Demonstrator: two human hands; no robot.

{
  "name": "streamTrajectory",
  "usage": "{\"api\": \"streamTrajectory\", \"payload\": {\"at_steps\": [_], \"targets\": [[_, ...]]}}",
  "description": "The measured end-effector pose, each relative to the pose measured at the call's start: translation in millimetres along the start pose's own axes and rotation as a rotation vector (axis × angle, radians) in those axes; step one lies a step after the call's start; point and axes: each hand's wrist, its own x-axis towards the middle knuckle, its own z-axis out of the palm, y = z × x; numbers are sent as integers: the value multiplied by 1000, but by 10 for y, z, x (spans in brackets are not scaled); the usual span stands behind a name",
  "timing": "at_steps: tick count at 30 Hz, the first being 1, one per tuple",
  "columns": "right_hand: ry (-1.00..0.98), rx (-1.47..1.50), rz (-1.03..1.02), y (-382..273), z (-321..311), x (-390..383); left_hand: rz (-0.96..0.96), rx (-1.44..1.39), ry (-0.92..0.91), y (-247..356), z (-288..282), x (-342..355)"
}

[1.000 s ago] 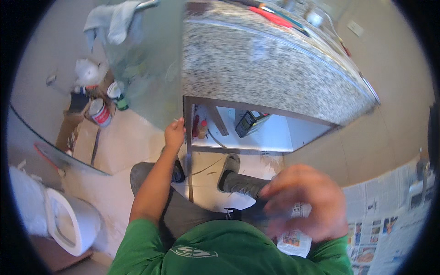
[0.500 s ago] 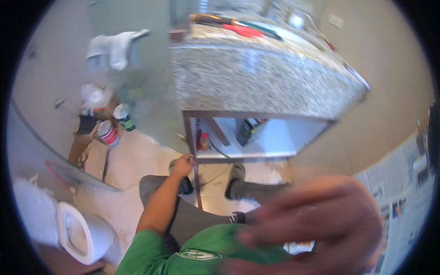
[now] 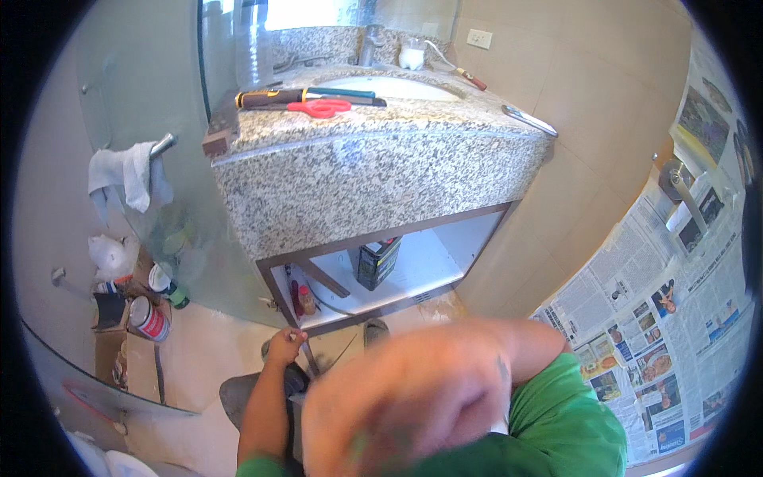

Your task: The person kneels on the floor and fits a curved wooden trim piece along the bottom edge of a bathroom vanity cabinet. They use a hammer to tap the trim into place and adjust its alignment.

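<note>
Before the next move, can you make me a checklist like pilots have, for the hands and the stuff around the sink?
1. Left hand clear to see in front of the open cabinet: ok; what it grips: cannot tell.
2. Right hand empty: cannot tell, it is blurred.
3. Red-handled scissors lying on the granite countertop: ok.
4. Scissors stowed inside the cabinet: not ok.
5. Red-capped bottle standing upright in the cabinet: ok.
6. White towel hanging up: ok.
</note>
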Motion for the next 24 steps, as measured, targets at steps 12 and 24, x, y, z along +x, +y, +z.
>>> {"api": "streamTrajectory", "payload": {"at_steps": [12,24], "targets": [[84,185,464,314,156,-987,-41,353,-140,174,-153,-94],[789,135,1692,936,1155,-3381,-10,392,-291,256,26,-198]]}}
